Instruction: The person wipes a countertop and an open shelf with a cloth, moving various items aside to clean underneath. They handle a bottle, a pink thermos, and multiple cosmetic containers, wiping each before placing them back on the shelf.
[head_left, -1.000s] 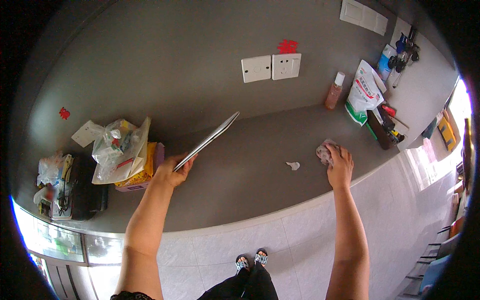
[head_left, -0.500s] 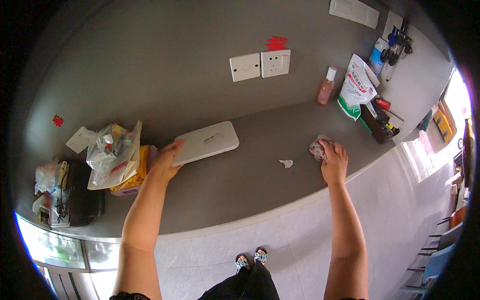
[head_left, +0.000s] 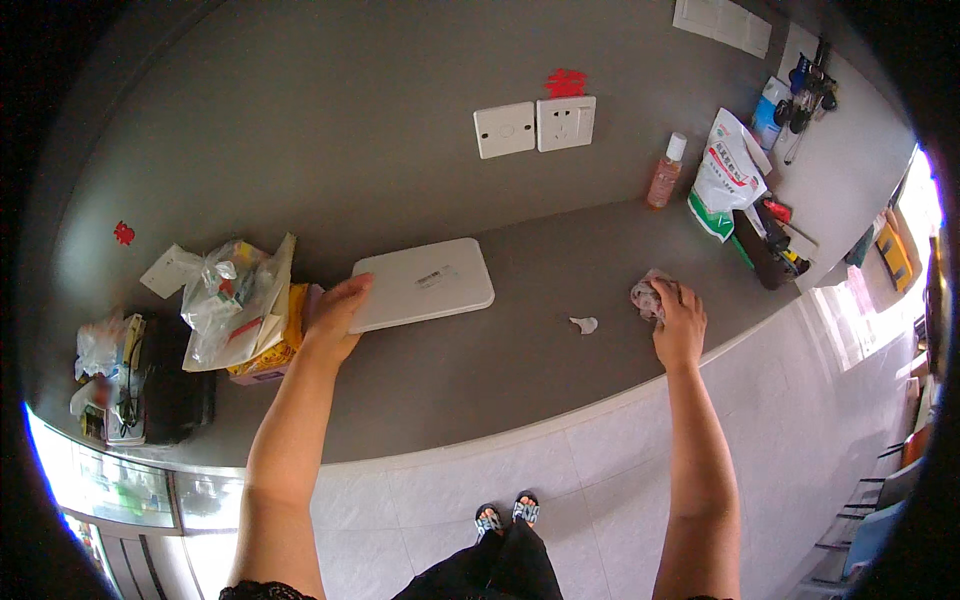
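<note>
My left hand [head_left: 340, 312] grips the left end of a flat white box [head_left: 425, 284] with rounded corners and a small label on its top face. My thumb and fingers are closed round that edge, and the box looks slightly tilted over the grey counter. At the right, my right hand [head_left: 680, 325] is closed on a crumpled, pinkish clear plastic wrapper [head_left: 650, 293] at the counter surface. A small white scrap [head_left: 584, 325] lies on the counter between the two hands, nearer the right one.
Left of my left hand sits a pile of plastic bags [head_left: 228, 300] and papers on a yellow box [head_left: 285, 330]. Farther left is a black bin-like object [head_left: 178, 385]. At the back right stand a pink bottle [head_left: 666, 172], a white-and-green pouch [head_left: 722, 180] and a dark tray [head_left: 765, 255].
The white box has turned in my left hand so its top face shows more fully. My right hand stays on the wrapper; the whole view has shifted slightly.
</note>
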